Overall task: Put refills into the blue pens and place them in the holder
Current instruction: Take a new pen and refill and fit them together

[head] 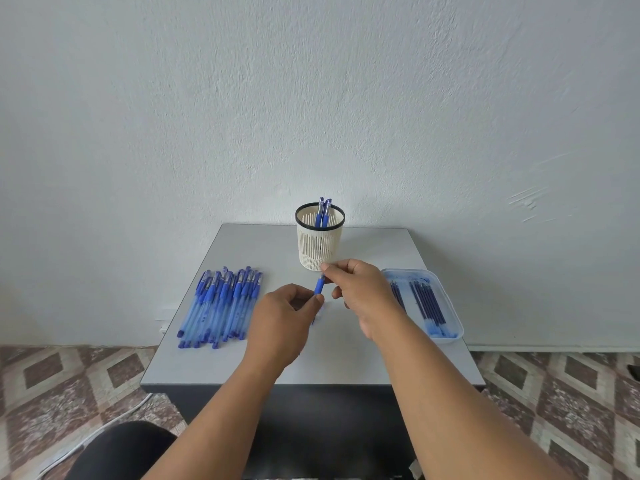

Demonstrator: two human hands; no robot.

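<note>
Forearms nearest me lead up to both hands at counter (346,355) centre. Left hand (282,323) pinches the pen (319,285) low; right hand (360,292) pinches its upper end, just before the holder (319,245) at 12 o'clock. Risks I judge:
- a skewed refill could jam or bend;
- loose pinches could drop the pen;
- an elbow could nudge the tray (446,299) at 3 o'clock or the pile (220,306) at 9.

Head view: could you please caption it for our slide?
Both hands, left hand and right hand, hold a blue pen before the holder.
</note>
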